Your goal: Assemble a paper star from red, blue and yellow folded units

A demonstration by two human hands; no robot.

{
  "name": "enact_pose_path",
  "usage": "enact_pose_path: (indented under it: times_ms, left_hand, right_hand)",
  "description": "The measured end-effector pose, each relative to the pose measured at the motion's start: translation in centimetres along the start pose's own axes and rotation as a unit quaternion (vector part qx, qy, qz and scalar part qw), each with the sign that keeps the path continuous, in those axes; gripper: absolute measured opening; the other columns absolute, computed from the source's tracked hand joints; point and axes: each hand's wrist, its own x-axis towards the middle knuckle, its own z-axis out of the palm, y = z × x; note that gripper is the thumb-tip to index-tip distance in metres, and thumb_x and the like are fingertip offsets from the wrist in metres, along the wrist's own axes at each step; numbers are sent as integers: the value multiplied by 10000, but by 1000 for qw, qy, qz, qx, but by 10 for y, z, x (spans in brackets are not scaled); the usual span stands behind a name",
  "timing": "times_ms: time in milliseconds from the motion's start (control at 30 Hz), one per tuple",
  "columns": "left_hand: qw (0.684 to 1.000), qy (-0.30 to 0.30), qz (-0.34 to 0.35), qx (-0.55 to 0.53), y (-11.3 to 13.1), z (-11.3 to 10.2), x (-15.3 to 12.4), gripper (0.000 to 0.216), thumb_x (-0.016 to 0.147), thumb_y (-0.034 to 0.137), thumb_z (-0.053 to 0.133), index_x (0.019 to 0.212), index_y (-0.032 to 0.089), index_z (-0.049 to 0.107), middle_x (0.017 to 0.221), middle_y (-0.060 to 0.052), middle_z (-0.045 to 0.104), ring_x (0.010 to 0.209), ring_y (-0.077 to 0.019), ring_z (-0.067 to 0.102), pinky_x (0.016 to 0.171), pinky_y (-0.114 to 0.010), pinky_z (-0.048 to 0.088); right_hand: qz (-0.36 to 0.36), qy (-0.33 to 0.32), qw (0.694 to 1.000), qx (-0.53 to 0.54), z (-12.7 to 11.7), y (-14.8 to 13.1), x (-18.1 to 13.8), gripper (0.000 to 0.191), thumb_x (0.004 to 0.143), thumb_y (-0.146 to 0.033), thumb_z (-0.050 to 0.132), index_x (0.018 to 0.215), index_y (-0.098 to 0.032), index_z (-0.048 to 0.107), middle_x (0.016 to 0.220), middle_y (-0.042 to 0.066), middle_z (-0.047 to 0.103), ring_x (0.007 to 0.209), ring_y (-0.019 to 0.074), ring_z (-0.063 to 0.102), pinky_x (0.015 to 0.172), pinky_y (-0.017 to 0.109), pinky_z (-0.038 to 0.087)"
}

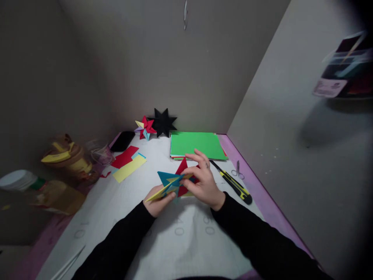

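Observation:
A folded paper star piece [171, 182] in blue, yellow and red sits between both my hands, just above the white mat [180, 237]. From below and to the left, my left hand [157, 202] grips it, fingers curled under the yellow flap. My right hand [204, 181] covers the piece's right side, with thumb and fingers pinching the red and blue points. Both sleeves are black.
A green paper stack [198, 144] lies behind my hands. A yellow-black utility knife [233, 183] and small scissors [238, 171] lie to the right. Red, yellow and blue paper pieces [128, 163], a black phone [122, 140], a coloured star [145, 127] and a black star [163, 122] lie farther back. Cluttered packets [64, 163] are at the left.

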Motion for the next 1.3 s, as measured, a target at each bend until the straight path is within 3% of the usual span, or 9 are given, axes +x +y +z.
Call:
enact_pose_path:
  times_ms: [133, 233, 500, 633, 733, 867, 1000, 1133, 1300]
  left_hand:
    - [998, 57, 8, -10, 0, -3, 2, 309, 750, 392, 630, 970, 183, 690, 970, -53, 714, 912, -253, 641, 853, -367, 488]
    - [998, 61, 11, 7, 1, -4, 1, 341, 781, 410, 594, 1020, 183, 680, 963, -53, 712, 902, -255, 638, 820, -350, 496]
    - [996, 66, 20, 47, 2, -3, -2, 337, 820, 417, 539, 1036, 199, 677, 932, -34, 712, 820, -230, 637, 753, -314, 499]
    - [996, 66, 21, 49, 2, -3, -1, 314, 821, 410, 535, 994, 195, 686, 881, -33, 710, 820, -237, 636, 749, -316, 498]
    - [996, 78, 23, 38, 4, -1, -1, 286, 810, 415, 545, 900, 190, 695, 832, -31, 705, 802, -234, 635, 742, -310, 501]
    - [993, 114, 16, 29, 4, 1, 0, 274, 786, 425, 566, 849, 188, 689, 818, -27, 704, 775, -223, 631, 719, -299, 506]
    - [988, 147, 9, 46, -3, -1, 0, 220, 765, 397, 595, 803, 207, 697, 784, -21, 708, 783, -239, 644, 782, -323, 502]
    - [986, 161, 24, 44, -7, -1, 1, 176, 738, 329, 635, 856, 226, 716, 867, -29, 723, 904, -271, 650, 906, -349, 464]
    - [989, 142, 18, -41, -6, 2, 1, 286, 717, 238, 661, 1001, 237, 703, 1093, -15, 685, 1032, -279, 621, 957, -367, 454]
  right_hand:
    - [-27, 1, 999, -27, -1, 1, -3, 138, 692, -192, 660, 797, -278, 687, 1319, 8, 454, 1350, 326, 212, 1072, 579, 185]
    - [-48, -20, 997, -50, 1, 0, -6, 169, 684, -226, 689, 832, -307, 702, 1375, -15, 403, 1367, 338, 148, 1080, 582, 152]
    - [-63, -4, 996, -64, 4, 1, -7, 270, 705, -200, 670, 936, -339, 695, 1420, -35, 340, 1359, 343, 155, 1069, 579, 191]
    - [-58, -17, 996, -64, 4, 1, -7, 238, 699, -178, 658, 882, -325, 698, 1400, -34, 351, 1347, 339, 182, 1067, 573, 206]
    - [-69, 13, 996, -63, 8, 2, -11, 201, 696, -164, 645, 823, -310, 700, 1386, -29, 342, 1336, 347, 180, 1065, 568, 209]
    - [-90, 57, 992, -74, 15, 4, -21, 233, 708, -169, 640, 850, -345, 698, 1155, 22, 504, 1181, 289, 350, 1031, 485, 273]
    - [-89, 9, 993, -81, 16, 3, -24, 240, 751, -183, 601, 925, -322, 690, 909, 34, 571, 931, 215, 463, 891, 376, 389]
    - [-52, -8, 997, -51, 14, -1, -14, 210, 729, -179, 625, 899, -280, 695, 1138, 51, 537, 1109, 259, 428, 969, 441, 362]
    - [63, -25, 998, 5, 17, -1, -8, 82, 736, -214, 652, 794, -243, 702, 1439, 23, 305, 1360, 316, 150, 1066, 552, 221]
